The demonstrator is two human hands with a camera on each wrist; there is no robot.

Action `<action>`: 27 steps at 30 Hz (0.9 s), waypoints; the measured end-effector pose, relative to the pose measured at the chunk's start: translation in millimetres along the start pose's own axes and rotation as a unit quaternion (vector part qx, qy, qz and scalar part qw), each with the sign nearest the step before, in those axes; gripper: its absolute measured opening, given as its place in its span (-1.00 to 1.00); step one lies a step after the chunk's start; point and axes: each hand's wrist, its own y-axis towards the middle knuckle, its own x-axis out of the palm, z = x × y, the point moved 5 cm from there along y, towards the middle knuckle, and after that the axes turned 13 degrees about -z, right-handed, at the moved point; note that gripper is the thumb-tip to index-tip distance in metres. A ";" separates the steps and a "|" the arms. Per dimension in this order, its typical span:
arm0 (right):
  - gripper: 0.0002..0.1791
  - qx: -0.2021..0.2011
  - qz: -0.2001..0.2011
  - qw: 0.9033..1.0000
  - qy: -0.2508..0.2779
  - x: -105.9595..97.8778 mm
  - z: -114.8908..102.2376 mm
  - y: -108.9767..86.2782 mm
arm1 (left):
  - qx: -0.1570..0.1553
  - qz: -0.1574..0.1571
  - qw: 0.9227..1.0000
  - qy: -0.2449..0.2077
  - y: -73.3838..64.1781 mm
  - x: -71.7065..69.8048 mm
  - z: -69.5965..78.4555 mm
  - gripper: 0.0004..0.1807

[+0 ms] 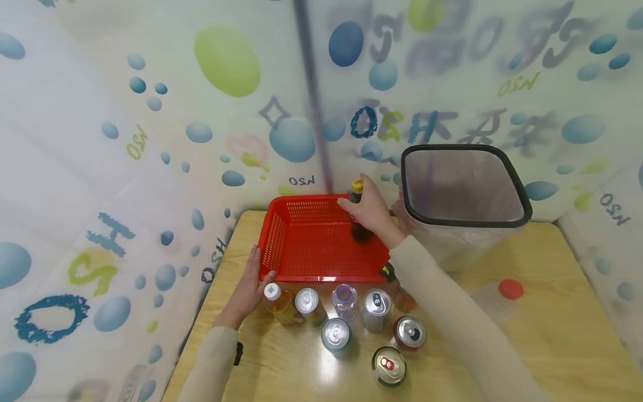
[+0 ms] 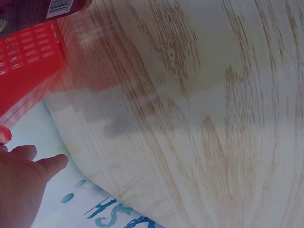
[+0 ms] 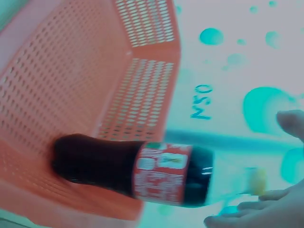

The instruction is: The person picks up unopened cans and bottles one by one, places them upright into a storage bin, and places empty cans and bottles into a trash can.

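Head view: wood table (image 1: 557,346), closest to us a can (image 1: 389,366) w/ red tab, then four more cans (image 1: 336,335) grouped just behind. Amid them, a clear bottle (image 1: 345,304) w/ purple top; L end, a white-capped bottle (image 1: 282,306). Off R, a clear container w/ red lid (image 1: 511,289).

L hand (image 1: 247,287) is at the L side of the red basket (image 1: 321,254), fingers straight, thumb spread by the front corner, so grip's wide. Cola bottle (image 3: 164,173) stands inside, R end, nr the back. R hand (image 1: 370,211) is up by its yellow cap (image 1: 357,185); R wrist view has thumb & fingers wide apart, can't tell if they touch it.

Farther R, bin (image 1: 454,240) w/ black rim; behind all, spotted wall (image 1: 228,61).
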 end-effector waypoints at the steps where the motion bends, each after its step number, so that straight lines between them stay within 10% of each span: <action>1: 0.02 -0.006 -0.004 1.000 -0.009 -1.5 -3.2 -4.8 | -0.001 -0.002 1.000 0.000 1.2 0.7 0.1 -0.06; 11: -0.08 -0.079 -0.044 0.994 -0.061 -11.1 -36.4 -81.0 | -0.001 0.008 1.000 0.019 3.8 4.3 -0.8 -0.09; 20: -0.29 -0.134 -0.047 0.990 0.006 -20.3 -34.3 -143.0 | 0.001 0.033 0.998 0.050 -2.0 4.9 -2.7 -0.12; 27: -0.56 -0.226 0.060 0.971 0.052 -49.7 -25.4 -199.4 | 0.011 0.034 0.998 0.048 1.6 6.4 -1.0 -0.12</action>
